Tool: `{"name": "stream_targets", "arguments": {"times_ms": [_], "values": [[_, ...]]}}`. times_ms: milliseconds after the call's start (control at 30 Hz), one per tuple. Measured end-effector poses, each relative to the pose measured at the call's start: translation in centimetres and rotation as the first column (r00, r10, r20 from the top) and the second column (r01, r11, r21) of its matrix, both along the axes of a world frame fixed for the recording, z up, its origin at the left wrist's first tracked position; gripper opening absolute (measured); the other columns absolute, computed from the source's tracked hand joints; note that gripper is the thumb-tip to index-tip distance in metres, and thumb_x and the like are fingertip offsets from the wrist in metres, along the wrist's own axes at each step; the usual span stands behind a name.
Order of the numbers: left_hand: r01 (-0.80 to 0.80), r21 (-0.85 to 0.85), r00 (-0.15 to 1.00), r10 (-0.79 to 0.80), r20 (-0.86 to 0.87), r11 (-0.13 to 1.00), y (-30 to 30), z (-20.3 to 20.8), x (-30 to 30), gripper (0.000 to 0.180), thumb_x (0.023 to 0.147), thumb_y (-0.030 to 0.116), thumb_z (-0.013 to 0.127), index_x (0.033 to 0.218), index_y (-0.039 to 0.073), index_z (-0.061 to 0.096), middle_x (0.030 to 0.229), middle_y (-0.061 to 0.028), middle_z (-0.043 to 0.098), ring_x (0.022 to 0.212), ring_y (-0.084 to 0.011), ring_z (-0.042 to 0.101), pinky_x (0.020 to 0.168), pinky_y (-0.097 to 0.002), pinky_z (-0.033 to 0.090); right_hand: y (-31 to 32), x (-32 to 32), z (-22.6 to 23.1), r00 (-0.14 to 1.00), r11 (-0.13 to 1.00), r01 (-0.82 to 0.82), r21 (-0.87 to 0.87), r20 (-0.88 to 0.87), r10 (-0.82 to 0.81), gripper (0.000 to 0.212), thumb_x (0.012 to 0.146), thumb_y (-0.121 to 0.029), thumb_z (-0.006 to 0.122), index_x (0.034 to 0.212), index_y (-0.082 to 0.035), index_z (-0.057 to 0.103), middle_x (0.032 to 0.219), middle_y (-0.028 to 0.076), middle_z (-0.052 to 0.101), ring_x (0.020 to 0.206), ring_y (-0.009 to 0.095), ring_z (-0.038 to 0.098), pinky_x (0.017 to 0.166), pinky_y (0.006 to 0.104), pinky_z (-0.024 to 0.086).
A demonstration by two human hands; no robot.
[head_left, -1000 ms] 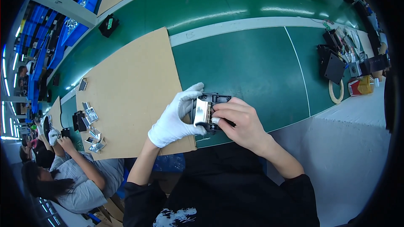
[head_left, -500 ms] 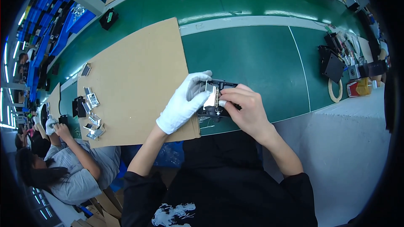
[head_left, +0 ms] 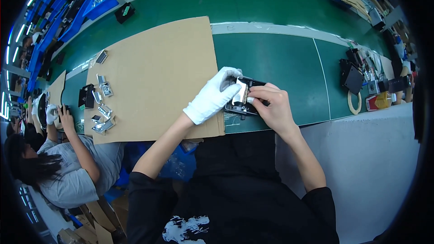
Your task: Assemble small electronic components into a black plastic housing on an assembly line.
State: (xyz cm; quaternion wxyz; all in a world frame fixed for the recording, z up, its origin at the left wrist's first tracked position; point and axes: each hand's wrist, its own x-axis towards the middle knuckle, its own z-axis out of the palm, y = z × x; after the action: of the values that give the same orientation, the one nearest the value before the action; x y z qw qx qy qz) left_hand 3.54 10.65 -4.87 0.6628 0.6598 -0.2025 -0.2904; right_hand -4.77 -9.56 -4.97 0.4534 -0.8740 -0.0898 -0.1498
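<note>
My left hand (head_left: 214, 96), in a white glove, is closed on a black housing (head_left: 236, 109) with a shiny silver metal part (head_left: 241, 91) set in it. The thumb lies along the metal part, and the palm covers the housing's left side. My bare right hand (head_left: 275, 107) is closed in a pinch at the right of the metal part. A small white piece (head_left: 250, 100) shows at its fingertips; whether this is cloth or a fingertip cover is unclear. The housing is held over the right edge of a brown cardboard sheet (head_left: 158, 72).
Several silver metal parts (head_left: 105, 110) lie on the cardboard's left side, near a black block (head_left: 86, 96). Tools, a tape roll (head_left: 354, 104) and a bottle (head_left: 379, 101) stand at the far right of the green table (head_left: 275, 63). A co-worker (head_left: 74, 162) sits at the left.
The view has shifted, so the scene sits differently in the picture. My hands keep their hold on the housing, and my right fingertips remain at the metal part.
</note>
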Motion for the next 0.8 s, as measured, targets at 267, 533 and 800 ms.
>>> {"name": "stream_targets", "arguments": {"times_ms": [267,533,800], "values": [[-0.032,0.045,0.998,0.03,0.062,0.998,-0.6,-0.4,-0.2,0.033,0.101,0.007,0.059,0.134,0.002,0.052,0.141,-0.0151,0.055,0.13,-0.0231,0.054,0.116,-0.0379,0.041,-0.1,0.8,1.4,0.992,0.983,-0.061,-0.172,-0.124,0.04,0.015,0.078,0.006,0.073,0.091,0.004,0.078,0.096,0.009,0.079,0.075,0.022,0.064,0.069,0.0324,0.053],[-0.06,0.022,0.997,0.059,0.041,0.998,-0.9,-0.9,0.0,0.036,0.097,0.0,0.058,0.133,0.002,0.052,0.136,-0.0152,0.057,0.127,-0.0233,0.055,0.115,-0.037,0.042,0.1,1.0,1.1,0.986,0.948,-0.095,-0.303,-0.16,0.047,0.009,0.083,-0.001,0.07,0.089,0.0,0.077,0.093,0.008,0.078,0.083,0.027,0.067,0.078,0.037,0.055],[-0.057,-0.042,0.998,0.056,-0.023,0.997,-0.9,-0.4,0.1,0.037,0.097,0.002,0.059,0.134,0.001,0.052,0.136,-0.0165,0.057,0.128,-0.0236,0.056,0.115,-0.0377,0.043,0.1,0.5,1.3,0.992,0.961,-0.079,-0.265,-0.114,0.051,0.012,0.081,0.003,0.071,0.092,0.001,0.076,0.095,0.009,0.078,0.083,0.026,0.067,0.076,0.0356,0.055]]}}
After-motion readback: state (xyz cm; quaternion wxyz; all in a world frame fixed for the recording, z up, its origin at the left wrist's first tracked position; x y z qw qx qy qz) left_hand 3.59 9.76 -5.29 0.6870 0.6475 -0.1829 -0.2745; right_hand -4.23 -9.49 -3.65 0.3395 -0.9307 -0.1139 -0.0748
